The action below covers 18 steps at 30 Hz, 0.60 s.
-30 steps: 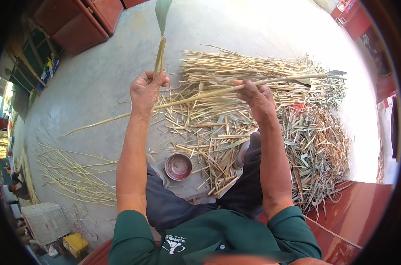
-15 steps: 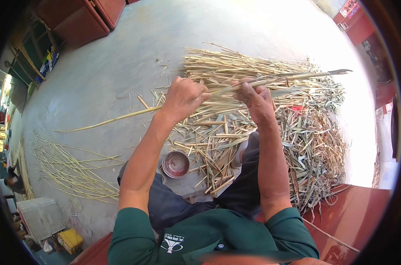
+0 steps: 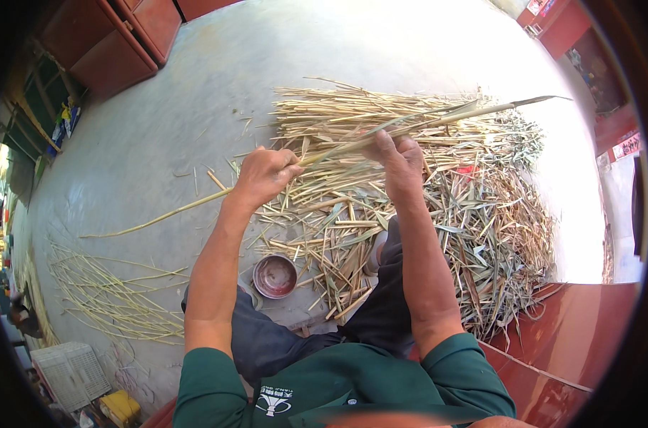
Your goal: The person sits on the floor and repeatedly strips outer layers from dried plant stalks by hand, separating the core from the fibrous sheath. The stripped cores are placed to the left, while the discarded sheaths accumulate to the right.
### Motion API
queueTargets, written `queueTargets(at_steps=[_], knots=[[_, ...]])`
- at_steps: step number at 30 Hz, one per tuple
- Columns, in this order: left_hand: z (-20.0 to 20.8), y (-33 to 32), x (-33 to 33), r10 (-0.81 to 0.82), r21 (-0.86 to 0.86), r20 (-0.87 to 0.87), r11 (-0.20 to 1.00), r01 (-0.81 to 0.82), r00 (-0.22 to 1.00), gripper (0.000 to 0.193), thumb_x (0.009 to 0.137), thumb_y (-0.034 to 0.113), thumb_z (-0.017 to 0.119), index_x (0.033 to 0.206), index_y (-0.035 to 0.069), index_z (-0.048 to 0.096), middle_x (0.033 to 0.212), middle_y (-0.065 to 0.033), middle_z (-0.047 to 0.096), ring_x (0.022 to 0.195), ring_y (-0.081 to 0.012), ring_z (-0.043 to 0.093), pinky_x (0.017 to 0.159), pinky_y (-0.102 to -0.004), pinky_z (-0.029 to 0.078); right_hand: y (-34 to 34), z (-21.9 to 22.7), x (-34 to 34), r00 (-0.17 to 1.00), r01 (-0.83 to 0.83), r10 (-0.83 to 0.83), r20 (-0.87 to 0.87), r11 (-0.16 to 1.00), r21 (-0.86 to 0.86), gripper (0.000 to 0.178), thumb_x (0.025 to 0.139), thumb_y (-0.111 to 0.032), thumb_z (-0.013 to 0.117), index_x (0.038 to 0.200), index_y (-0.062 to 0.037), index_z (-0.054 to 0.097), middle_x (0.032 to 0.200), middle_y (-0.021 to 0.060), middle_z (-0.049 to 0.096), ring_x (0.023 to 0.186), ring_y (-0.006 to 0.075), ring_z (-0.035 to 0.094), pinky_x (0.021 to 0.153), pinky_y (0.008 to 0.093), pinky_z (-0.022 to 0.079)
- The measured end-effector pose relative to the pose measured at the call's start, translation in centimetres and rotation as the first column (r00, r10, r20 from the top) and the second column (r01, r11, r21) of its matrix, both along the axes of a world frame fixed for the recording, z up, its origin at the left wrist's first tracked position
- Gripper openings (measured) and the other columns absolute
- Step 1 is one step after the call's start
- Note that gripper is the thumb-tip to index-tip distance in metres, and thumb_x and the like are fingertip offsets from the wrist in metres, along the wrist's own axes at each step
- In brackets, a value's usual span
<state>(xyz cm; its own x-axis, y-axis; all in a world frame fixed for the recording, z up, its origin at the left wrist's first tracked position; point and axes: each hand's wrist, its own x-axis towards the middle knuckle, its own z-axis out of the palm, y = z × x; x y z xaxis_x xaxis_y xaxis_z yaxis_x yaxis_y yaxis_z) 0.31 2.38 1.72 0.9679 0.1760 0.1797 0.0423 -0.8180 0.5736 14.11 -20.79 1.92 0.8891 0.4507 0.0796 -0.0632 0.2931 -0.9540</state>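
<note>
One long reed stalk (image 3: 174, 212) stretches across in front of me, its thin pale end to the left and its leafy, darker tip to the right. My left hand (image 3: 265, 175) is closed around its middle. Further along toward the tip, my right hand (image 3: 399, 160) pinches the stalk and its long green leaf (image 3: 417, 116). Behind and below the stalk lies a broad bundle of dry reed stalks (image 3: 338, 107) on the floor. Between my knees and the bundle are scattered cut pieces and husks (image 3: 338, 274).
A round reddish bowl (image 3: 275, 277) stands by my left leg. Thin peeled stalks (image 3: 117, 292) lie spread at the left. Stripped leaves (image 3: 495, 250) are heaped at the right, beside a red surface (image 3: 567, 349). A white crate (image 3: 71, 374) and yellow box (image 3: 119, 406) sit lower left.
Both hands have shifted slightly left and down in the picture, as the whole view has moved too. The stalk is tilted more steeply, and a green leaf stands apart from it near my right hand.
</note>
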Motion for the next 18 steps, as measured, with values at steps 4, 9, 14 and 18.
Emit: queueTargets(at_steps=[4, 9, 14, 18], knots=[[-0.4, 0.1, -0.1, 0.009, -0.008, 0.079, 1.000, -0.008, 0.997, 0.009, 0.087, 0.019, 0.071, 0.084, 0.011, 0.072, 0.073, -0.0059, 0.071, 0.067, -0.0258, 0.064, 0.074, -0.0377, 0.042, 0.3, 0.0, -0.3, 0.995, 0.098, -0.097, 0.021, 0.994, -0.056, 0.028, 0.100, -0.025, 0.067, 0.107, 0.0021, 0.064, 0.096, 0.0124, 0.074, 0.084, 0.0190, 0.074, 0.073, 0.0298, 0.062], [0.0, -1.2, 0.3, -0.015, 0.196, 0.186, 0.980, -0.023, 0.982, 0.005, 0.088, 0.016, 0.073, 0.088, 0.010, 0.072, 0.073, -0.0030, 0.071, 0.070, -0.0233, 0.064, 0.071, -0.0368, 0.038, 1.0, 0.5, -0.9, 0.989, 0.145, -0.146, 0.000, 0.983, -0.112, 0.030, 0.100, -0.026, 0.068, 0.108, 0.0023, 0.064, 0.094, 0.0127, 0.074, 0.080, 0.0195, 0.075, 0.071, 0.0291, 0.062], [0.3, -2.2, 1.0, 0.018, -0.089, 0.354, 0.996, 0.015, 0.935, 0.008, 0.087, 0.014, 0.076, 0.092, 0.008, 0.074, 0.078, -0.0052, 0.073, 0.069, -0.0194, 0.065, 0.075, -0.0326, 0.042, 1.9, 0.5, -2.5, 0.993, -0.097, 0.089, -0.071, 0.989, -0.115, 0.033, 0.101, -0.028, 0.065, 0.110, 0.0035, 0.065, 0.094, 0.0120, 0.074, 0.084, 0.0176, 0.072, 0.079, 0.0325, 0.059], [0.1, 0.1, 0.5, 0.073, -0.411, 0.202, 0.911, 0.017, 0.977, 0.011, 0.089, 0.014, 0.077, 0.091, 0.005, 0.074, 0.080, -0.0052, 0.075, 0.069, -0.0108, 0.066, 0.069, -0.0277, 0.049, 1.0, 1.0, -1.5, 0.997, -0.042, 0.041, -0.063, 0.999, -0.010, 0.034, 0.102, -0.029, 0.065, 0.116, 0.0023, 0.061, 0.110, 0.0165, 0.072, 0.088, 0.0205, 0.073, 0.081, 0.0323, 0.058]])
